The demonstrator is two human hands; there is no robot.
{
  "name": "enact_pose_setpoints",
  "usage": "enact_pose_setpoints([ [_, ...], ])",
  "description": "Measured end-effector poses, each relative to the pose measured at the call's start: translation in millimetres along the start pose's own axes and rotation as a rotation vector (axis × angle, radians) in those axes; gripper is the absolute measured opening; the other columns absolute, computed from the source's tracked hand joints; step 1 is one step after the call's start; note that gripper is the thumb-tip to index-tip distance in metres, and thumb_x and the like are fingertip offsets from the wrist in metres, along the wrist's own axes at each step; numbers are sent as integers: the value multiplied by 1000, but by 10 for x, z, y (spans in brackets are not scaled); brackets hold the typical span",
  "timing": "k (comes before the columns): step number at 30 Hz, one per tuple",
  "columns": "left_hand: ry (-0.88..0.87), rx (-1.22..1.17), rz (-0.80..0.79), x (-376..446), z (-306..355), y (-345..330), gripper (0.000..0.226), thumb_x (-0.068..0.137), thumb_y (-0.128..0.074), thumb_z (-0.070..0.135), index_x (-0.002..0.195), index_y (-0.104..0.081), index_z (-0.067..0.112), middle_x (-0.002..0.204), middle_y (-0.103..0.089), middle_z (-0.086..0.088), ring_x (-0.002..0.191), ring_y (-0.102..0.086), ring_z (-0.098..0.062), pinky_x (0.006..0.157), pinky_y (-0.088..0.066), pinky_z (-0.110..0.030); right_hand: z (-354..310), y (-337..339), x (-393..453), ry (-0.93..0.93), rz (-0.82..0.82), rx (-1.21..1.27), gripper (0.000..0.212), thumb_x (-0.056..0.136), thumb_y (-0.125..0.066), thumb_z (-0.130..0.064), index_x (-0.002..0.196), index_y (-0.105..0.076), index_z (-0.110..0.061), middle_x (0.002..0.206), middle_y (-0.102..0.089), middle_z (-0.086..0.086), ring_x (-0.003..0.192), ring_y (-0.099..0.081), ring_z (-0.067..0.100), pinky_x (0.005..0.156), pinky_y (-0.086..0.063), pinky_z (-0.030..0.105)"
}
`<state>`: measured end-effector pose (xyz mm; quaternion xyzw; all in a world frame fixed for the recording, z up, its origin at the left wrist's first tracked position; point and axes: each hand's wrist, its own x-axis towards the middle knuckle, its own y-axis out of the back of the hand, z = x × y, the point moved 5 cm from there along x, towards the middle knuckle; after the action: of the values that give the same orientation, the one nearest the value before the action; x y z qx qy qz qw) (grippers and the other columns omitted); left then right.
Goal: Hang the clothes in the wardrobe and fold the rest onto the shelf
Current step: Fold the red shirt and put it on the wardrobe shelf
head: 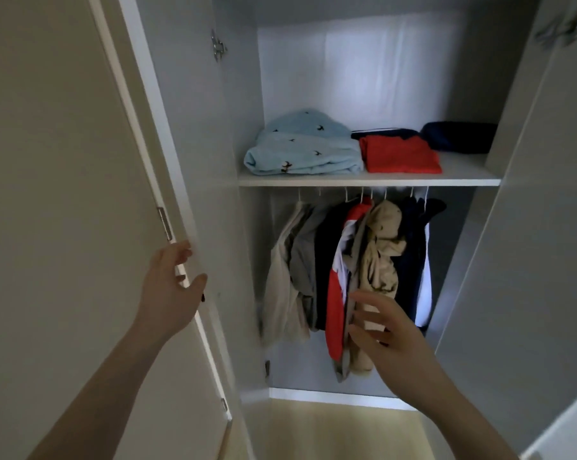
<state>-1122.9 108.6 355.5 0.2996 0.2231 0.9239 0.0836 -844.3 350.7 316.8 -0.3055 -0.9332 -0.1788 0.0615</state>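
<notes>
Fingers of left hand curl round white wardrobe door's edge, right hand spread loose, empty, w/ hung garments under white shelf of folded clothes — prob. finishing; next: shut doors.

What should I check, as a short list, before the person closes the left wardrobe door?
1. Left hand on the edge of the left door: ok, fingers wrap the edge.
2. Right hand out of the opening: not ok, it is open in front of the hanging clothes.
3. Both hands free of clothes: ok, neither holds a garment.
4. Folded items fully on the shelf: ok, the light blue bundle, the red garment and the dark item all lie on it.
5. Hanging clothes clear of the door path: cannot tell.
6. Clothes left outside the wardrobe: cannot tell, none in view.
</notes>
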Motion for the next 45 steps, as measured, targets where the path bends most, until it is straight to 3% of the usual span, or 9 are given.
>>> enact_pose_setpoints([
  [7,-286,279,-359,1,201,-716,51,93,-72,22,141,-54,19,159,-35,-1,145,-35,-27,116,-33,-41,-86,272,-83,6,121,-89,47,96,-68,-17,121,-58,-56,129,-55,-30,118,-58,-4,97,-57,29],
  [13,-308,400,-577,95,289,-1550,45,100,-60,32,140,-51,13,140,-53,-3,132,-47,-25,108,-43,-37,-208,964,-255,73,345,-174,45,94,-70,-8,121,-62,-44,127,-56,-29,118,-59,-3,92,-50,14],
  [20,-365,545,-828,96,513,-2462,58,102,-52,44,153,-34,22,147,-43,0,130,-49,-18,104,-44,-30,-172,2093,-561,82,764,-244,51,90,-69,-1,123,-60,-38,130,-53,-22,127,-51,2,107,-46,33],
  [27,-242,505,-924,295,674,-3100,90,96,-63,41,163,-9,14,169,-13,-1,142,-43,-20,113,-38,-30,-27,3110,-537,-23,948,-429,80,87,-71,-6,155,-32,-22,157,-34,-3,148,-28,16,122,-24,35],
  [31,-58,556,-1002,416,536,-3280,101,94,-64,36,164,8,20,169,-19,-3,149,-34,-24,116,-35,-30,159,3547,-285,-190,884,-406,94,90,-71,-12,163,-11,-14,167,-20,2,155,-15,23,123,-17,34],
  [33,17,565,-1009,422,469,-3324,101,92,-65,32,164,5,21,169,-16,-5,149,-34,-26,114,-38,-31,251,3703,-128,-221,844,-387,88,90,-70,-11,160,-17,-11,156,-37,2,149,-30,24,117,-28,32],
  [36,-16,564,-919,414,452,-3378,99,90,-66,33,164,-2,20,168,-11,-5,144,-40,-27,111,-42,-35,373,3827,85,-231,810,-320,61,89,-67,-10,141,-34,-12,118,-59,-6,106,-63,24,87,-50,34],
  [39,-89,521,-798,438,465,-3448,99,88,-70,36,164,-7,22,170,-4,-3,142,-44,-28,110,-44,-37,450,3844,124,-242,900,-394,21,93,-55,-5,104,-38,-10,86,-57,7,72,-59,29,54,-39,33],
  [45,-92,540,-777,530,560,-3569,100,85,-73,34,162,-9,34,167,-5,-5,130,-51,-35,100,-48,-39,557,3547,164,-112,833,-501,28,95,-56,-9,97,-37,-29,74,-58,-3,67,-62,17,62,-50,37],
])
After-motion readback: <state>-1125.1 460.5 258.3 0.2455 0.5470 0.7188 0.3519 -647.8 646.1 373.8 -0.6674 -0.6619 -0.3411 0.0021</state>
